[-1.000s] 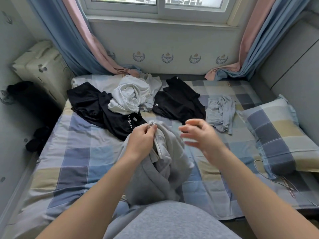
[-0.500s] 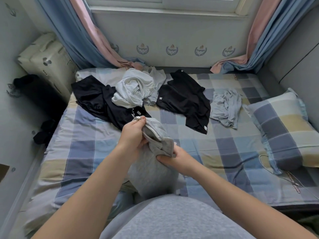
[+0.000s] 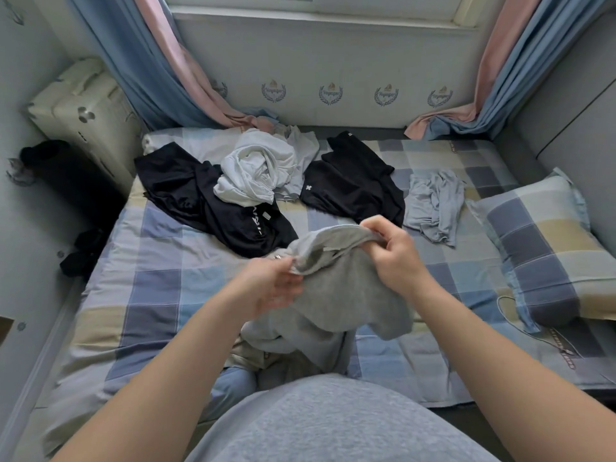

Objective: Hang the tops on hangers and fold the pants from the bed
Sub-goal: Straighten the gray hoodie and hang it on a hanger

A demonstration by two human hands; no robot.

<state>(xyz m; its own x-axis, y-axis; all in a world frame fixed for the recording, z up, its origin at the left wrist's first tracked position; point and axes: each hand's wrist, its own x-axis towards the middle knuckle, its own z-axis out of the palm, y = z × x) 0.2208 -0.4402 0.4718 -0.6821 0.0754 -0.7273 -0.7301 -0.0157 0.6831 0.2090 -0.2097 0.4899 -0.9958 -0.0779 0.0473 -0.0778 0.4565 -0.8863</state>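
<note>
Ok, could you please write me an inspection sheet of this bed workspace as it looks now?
Surface: bed, checked sheet, wrinkled.
Job's things: grey garment held above the near edge. The left black garment, white garment, middle black garment and light grey garment lie unfolded farther back. Hangers: nothing seen.
Clutter: checked pillow at the right.
Hands: left hand and right hand both grip the grey garment's upper edge.
Cables: thin white cable on the sheet beside the pillow.
Surroundings: curtains in blue and pink, cream case by the left wall.

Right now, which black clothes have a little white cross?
The black garment right of the white pile; the other black one shows white lettering instead.
</note>
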